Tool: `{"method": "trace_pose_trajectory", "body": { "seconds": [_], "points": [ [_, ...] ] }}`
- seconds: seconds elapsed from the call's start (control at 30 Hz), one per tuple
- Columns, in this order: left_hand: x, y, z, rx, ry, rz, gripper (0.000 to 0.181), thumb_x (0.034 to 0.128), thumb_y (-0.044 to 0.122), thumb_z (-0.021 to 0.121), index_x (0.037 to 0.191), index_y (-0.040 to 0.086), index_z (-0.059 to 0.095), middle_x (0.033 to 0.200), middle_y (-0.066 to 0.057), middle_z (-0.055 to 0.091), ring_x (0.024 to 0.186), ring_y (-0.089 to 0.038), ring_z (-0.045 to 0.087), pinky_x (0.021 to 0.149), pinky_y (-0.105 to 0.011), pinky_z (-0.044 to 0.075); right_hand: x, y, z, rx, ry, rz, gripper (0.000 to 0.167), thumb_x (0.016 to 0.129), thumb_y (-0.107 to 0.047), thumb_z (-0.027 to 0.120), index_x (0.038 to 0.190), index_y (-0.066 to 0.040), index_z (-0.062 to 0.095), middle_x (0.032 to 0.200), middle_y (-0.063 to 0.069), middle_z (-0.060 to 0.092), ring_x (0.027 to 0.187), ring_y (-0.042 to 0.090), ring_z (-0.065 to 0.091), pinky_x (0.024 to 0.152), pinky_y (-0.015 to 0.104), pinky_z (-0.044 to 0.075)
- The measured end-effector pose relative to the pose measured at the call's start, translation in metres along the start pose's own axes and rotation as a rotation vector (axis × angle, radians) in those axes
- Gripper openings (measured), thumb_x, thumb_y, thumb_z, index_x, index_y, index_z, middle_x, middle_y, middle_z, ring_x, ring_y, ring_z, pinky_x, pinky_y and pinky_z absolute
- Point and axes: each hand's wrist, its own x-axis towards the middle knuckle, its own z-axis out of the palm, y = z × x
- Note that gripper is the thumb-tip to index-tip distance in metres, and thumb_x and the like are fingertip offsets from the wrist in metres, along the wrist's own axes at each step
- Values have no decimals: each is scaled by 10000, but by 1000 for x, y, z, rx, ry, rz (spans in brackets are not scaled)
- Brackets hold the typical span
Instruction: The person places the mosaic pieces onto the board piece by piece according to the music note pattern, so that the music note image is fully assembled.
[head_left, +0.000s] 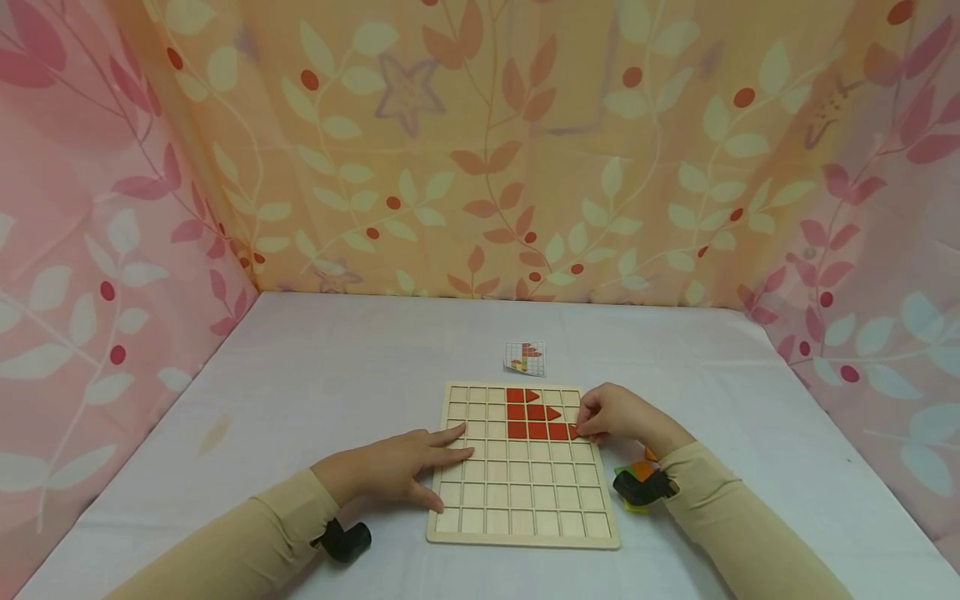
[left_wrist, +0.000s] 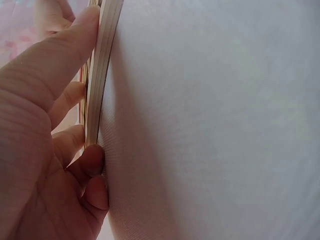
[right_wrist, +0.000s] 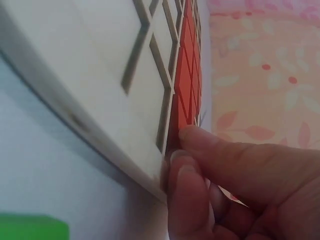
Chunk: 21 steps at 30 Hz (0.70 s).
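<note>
My left hand [head_left: 390,467] rests on the left edge of a wooden grid board [head_left: 525,540], fingers spread over its cells and thumb on the rim. In the left wrist view, the other fingers of that hand [left_wrist: 37,130] bend against the board's side edge [left_wrist: 102,65]. At the board's right edge, my right hand [head_left: 618,414] pinches a red triangle tile [head_left: 573,431] at the end of the third row. Red square tiles [head_left: 537,430] lie beside it. In the right wrist view, thumb and forefinger of the right hand [right_wrist: 210,175] meet at this tile, partly hiding it.
A small pattern card [head_left: 526,359] lies beyond the board on the white table [head_left: 337,350]. Green, orange and yellow pieces [head_left: 637,500] lie right of the board, partly under the right wrist's black camera [head_left: 643,486]. Patterned cloth [head_left: 480,150] walls the table.
</note>
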Motion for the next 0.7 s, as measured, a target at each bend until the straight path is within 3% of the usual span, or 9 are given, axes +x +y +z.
{"method": "trace_pose_trajectory", "body": {
  "seconds": [0.23, 0.37, 0.5, 0.7],
  "points": [
    [-1, 0, -1, -6, 2, 4, 797, 736, 619, 576, 1425, 376, 257, 1532, 80, 75, 1368, -267, 191, 1054, -485, 237, -3, 0, -6, -34, -23, -6, 46, 812, -79, 672, 770, -61, 680, 660, 7, 613, 589, 133, 545, 582, 268, 474],
    [-1, 1, -1, 2, 6, 10, 795, 743, 620, 573, 1428, 368, 256, 1533, 71, 79, 1364, -269, 204, 1050, -482, 247, -10, 3, -15, -64, -3, 3, 32, 805, -119, 683, 809, -88, 694, 698, -9, 613, 598, 138, 515, 544, 268, 436],
    [-1, 1, -1, 1, 6, 11, 797, 743, 622, 572, 1429, 366, 255, 1533, 72, 80, 1366, -266, 202, 1051, -483, 245, -20, 10, -27, -85, 8, 17, 67, 800, -147, 694, 794, -80, 692, 669, 6, 587, 579, 157, 481, 523, 274, 396],
    [-1, 1, -1, 12, 8, 19, 800, 743, 625, 568, 1430, 361, 256, 1533, 64, 85, 1363, -267, 209, 1050, -481, 248, -36, 26, -40, -120, 3, 26, 25, 782, -104, 697, 799, -86, 694, 684, 24, 610, 640, 169, 507, 607, 306, 439]
  ]
}}
